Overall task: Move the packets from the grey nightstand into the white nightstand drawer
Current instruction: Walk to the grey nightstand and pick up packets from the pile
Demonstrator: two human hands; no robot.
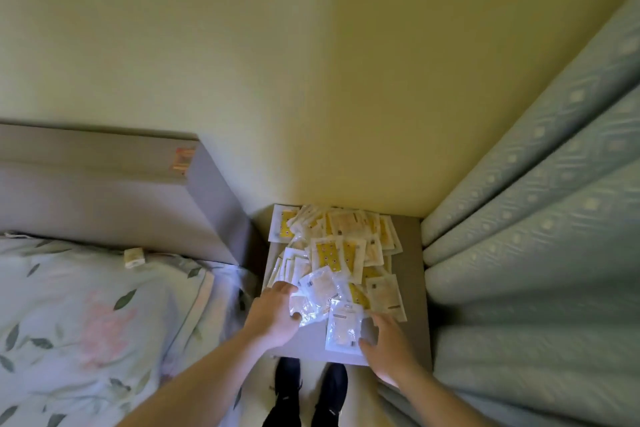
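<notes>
A heap of white and yellow packets [341, 250] covers the top of the grey nightstand [412, 253] in the corner. My left hand [273, 317] lies at the heap's near left side, thumb and fingers pinching a clear crinkled packet [306, 308]. My right hand [388, 345] sits at the near right, fingers spread, touching the edge of a white flat packet [343, 329] that lies near the nightstand's front edge. The white nightstand and its drawer are not in view.
A bed with a floral pillow [86, 315] and a grey headboard [104, 191] stands to the left. Pale green curtains [540, 253] hang close on the right. A yellow wall rises behind. My black shoes [311, 388] stand on the floor below the nightstand.
</notes>
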